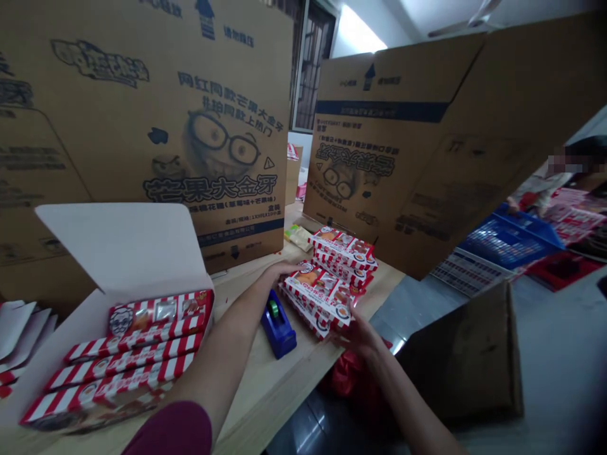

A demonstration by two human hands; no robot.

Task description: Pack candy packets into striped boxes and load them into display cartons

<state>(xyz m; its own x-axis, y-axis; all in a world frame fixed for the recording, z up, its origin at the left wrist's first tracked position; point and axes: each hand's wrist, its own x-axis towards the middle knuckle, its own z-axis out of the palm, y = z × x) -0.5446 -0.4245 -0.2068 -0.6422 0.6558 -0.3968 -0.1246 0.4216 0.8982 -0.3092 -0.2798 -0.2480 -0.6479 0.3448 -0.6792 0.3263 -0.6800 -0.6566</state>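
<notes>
My left hand [279, 270] reaches across the table and rests against the far end of a stack of red-and-white striped snack packs [318, 296]. My right hand [356, 333] holds the near end of the same stack, fingers curled round its edge. A second pile of the same packs [345, 248] lies just behind. A blue tape dispenser [277, 323] sits under my left forearm. At the left, an open white box [114, 253] holds several striped packs [128, 354] laid in rows.
Two big printed cardboard cartons [156, 126] [379, 158] stand at the back of the wooden table [275, 392]. A brown carton [469, 354] sits on the floor at the right. Blue crates [507, 240] and another person lie far right. A red bag [348, 379] hangs below the table edge.
</notes>
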